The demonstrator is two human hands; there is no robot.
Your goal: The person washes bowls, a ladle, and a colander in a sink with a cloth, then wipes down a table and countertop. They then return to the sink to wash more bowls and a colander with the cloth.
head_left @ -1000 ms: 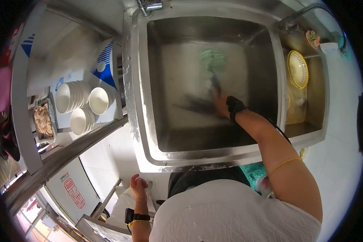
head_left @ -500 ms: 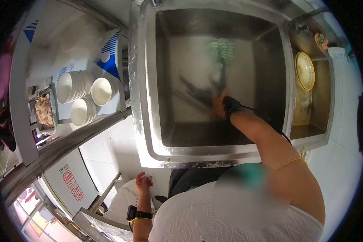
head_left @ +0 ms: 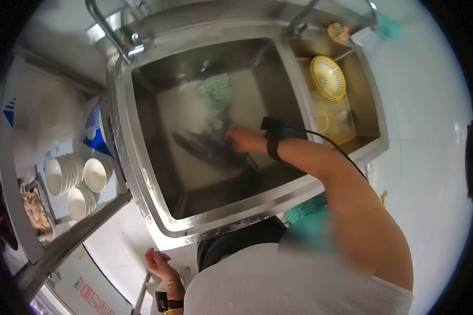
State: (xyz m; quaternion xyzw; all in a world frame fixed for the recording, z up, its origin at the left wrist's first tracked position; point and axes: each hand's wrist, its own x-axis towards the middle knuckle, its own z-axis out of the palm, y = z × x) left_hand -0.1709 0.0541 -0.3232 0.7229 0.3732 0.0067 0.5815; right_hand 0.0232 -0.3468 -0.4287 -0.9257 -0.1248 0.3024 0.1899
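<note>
Two hands: ours, one low at our side, one reaching into the basin.
Left hand [head_left: 158,264]: nearest to us, hanging below the sink's front edge, fingers loosely curled, holding nothing we can make out; a dark band sits on the wrist.
Right hand [head_left: 243,140]: down in the big sink [head_left: 122,126], fingers closed around the dark bundle [head_left: 205,148], a black wrist strap with a cable trailing back along our arm.
Dark bundle: one, long and blurred, lying on the sink floor under that hand; we cannot tell what it is made of.
Green cloth [head_left: 216,93]: one, on the sink floor just beyond the bundle.
Bowls [head_left: 74,181]: three white stacks on the shelf to our left, beside a blue-and-white box [head_left: 95,128].
Small sink [head_left: 370,113]: one, to the right of the big sink, with one yellow strainer [head_left: 328,77] leaning inside.
Taps: two, one curved spout [head_left: 106,29] over the big sink's far corner, another [head_left: 301,20] between the two basins.
Surface and room: stainless steel basins, pale tiled floor on the right.
Change: half a second ago the sink sat squarely ahead; now the whole view has swung, so the sink sits tilted and the bowls lie lower left, while our right hand stays on the bundle.
</note>
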